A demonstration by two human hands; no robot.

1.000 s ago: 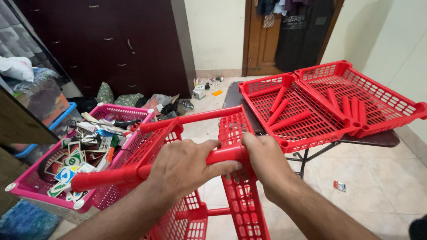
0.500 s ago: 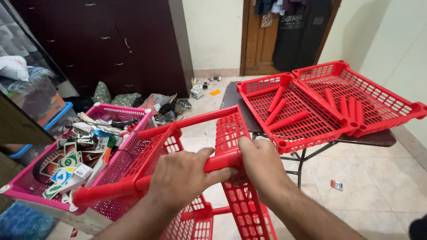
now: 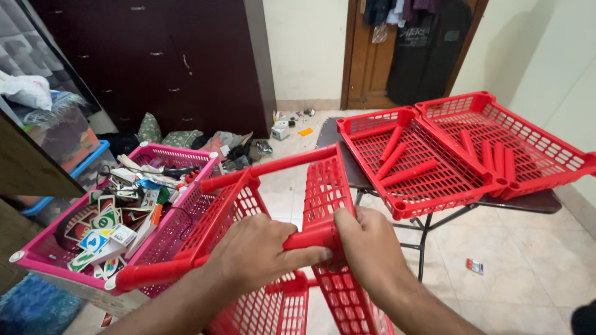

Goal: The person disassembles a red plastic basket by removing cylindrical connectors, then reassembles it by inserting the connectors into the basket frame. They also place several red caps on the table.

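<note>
Two hands grip the near red tube of a red lattice rack frame that we hold in front of us: our left hand is wrapped closed around the tube, and our right hand is clenched on the corner where the tube meets a lattice panel. Left of the frame sits a pink basket of cards, and beyond it two red trays holding loose red tubes rest on a dark folding table.
</note>
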